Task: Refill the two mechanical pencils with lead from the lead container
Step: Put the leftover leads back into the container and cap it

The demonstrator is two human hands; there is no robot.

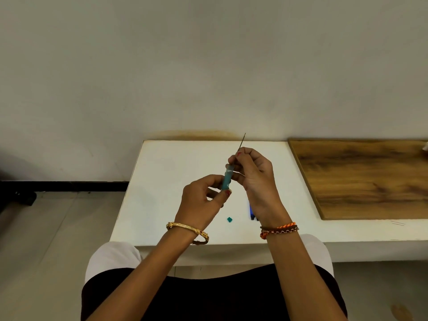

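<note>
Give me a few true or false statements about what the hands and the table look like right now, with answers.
1. The left hand holds a teal tube. True.
2. The right hand pinches a thin lead. True.
3. The small teal cap is on the wooden board. False: it lies on the white table.
4. Both hands rest flat on the table. False: both are raised above it.

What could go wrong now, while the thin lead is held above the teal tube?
The lead is thin and pinched by the right hand; it may snap if pushed crooked into the tube held by the left hand. The small teal cap lies loose on the table and could get knocked off.
</note>
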